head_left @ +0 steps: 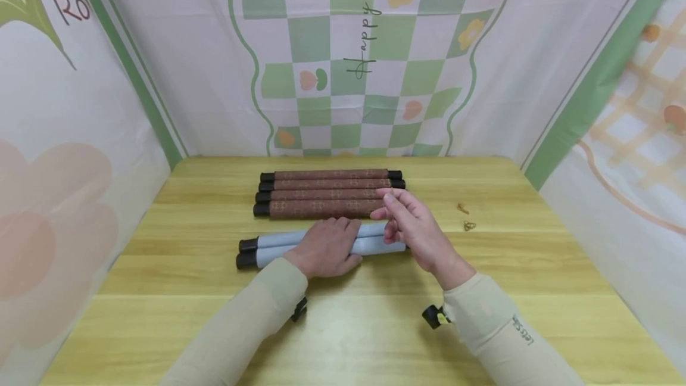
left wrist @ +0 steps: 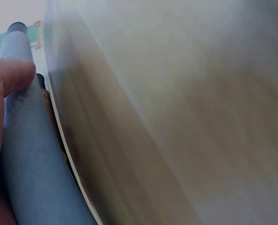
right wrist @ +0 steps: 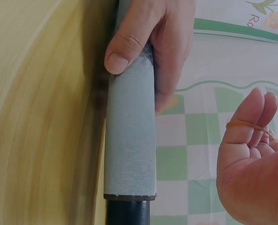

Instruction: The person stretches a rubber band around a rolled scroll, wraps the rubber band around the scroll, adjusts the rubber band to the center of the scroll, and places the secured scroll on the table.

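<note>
Two pale blue rolled scrolls [head_left: 284, 253] with black end knobs lie side by side near the table's middle. My left hand [head_left: 329, 246] grips them around the middle, thumb on the near side. In the left wrist view, the left thumb [left wrist: 17, 77] presses along one blue scroll [left wrist: 35, 159]. My right hand [head_left: 415, 234] is over the scrolls' right end, fingers bent. In the right wrist view, an orange-brown rubber band [right wrist: 242, 123] is stretched round the right fingers, apart from the blue scroll [right wrist: 129, 140].
Several brown patterned scrolls [head_left: 327, 207] with black knobs lie in a row behind the blue ones. Two small tangles of rubber bands [head_left: 469, 226] sit on the wooden table [head_left: 364, 326] to the right. A printed cloth [head_left: 203, 76] hangs around the table's back and sides.
</note>
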A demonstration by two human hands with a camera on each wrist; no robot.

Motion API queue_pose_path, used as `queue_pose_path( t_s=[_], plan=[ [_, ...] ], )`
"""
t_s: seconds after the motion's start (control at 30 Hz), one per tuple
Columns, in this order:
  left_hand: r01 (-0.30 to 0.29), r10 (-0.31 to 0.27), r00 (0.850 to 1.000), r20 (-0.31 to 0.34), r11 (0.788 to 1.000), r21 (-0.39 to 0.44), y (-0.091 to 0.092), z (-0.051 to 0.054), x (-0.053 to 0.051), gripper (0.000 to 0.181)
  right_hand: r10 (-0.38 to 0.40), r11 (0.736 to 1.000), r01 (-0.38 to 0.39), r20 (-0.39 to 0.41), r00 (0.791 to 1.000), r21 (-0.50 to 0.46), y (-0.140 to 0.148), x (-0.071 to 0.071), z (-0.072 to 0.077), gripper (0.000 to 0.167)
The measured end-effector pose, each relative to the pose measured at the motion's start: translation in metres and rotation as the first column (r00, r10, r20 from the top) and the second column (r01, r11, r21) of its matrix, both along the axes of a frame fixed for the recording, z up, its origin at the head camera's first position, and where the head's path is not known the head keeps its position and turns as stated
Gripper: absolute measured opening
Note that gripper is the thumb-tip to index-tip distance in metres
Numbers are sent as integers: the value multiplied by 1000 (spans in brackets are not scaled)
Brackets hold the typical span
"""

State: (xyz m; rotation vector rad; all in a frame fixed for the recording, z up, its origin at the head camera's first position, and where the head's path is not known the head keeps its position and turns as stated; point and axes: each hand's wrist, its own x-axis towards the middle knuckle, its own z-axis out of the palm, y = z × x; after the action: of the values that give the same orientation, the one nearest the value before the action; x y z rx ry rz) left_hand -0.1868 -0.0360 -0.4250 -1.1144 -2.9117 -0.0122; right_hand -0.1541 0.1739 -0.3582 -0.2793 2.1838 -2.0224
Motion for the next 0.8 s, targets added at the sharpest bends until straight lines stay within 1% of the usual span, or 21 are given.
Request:
queue_pose_path(
  t_s=[0.17, 0.27, 0.33, 0.47, 0.6, 0.7, 0.8],
  plan=[
    [-2, 2, 1000, -28, 1000, -4, 1, -1, -1, 67, -4, 1000, 4, -8, 1000, -2, -1, 1, 0, 58],
    [-3, 4, 999, -39, 1000, 15, 1, -2, -3, 67, -6, 1000, 6, -8, 1000, -7, -1, 1, -1, 57],
    [0, 1, 999, -35, 999, 35, 1, -1, -3, 66, -4, 1000, 4, -9, 1000, -5, -1, 1, 0, 57],
    [25, -25, 1000, -12, 997, 75, 0, -1, -3, 69, -2, 1000, 2, -7, 1000, 0, 0, 1, -1, 57],
    [40, -42, 999, 26, 996, 84, -3, -2, 0, 81, 3, 1000, -3, -4, 1000, 4, 1, 1, -1, 54],
    [33, -36, 999, 40, 996, 80, -5, -3, 1, 90, 6, 1000, -6, -3, 1000, 11, 1, 1, -2, 53],
    [18, -21, 999, 32, 996, 89, -8, -1, 2, 90, 4, 1000, -4, -5, 1000, 26, 3, 0, -2, 56]
  ],
)
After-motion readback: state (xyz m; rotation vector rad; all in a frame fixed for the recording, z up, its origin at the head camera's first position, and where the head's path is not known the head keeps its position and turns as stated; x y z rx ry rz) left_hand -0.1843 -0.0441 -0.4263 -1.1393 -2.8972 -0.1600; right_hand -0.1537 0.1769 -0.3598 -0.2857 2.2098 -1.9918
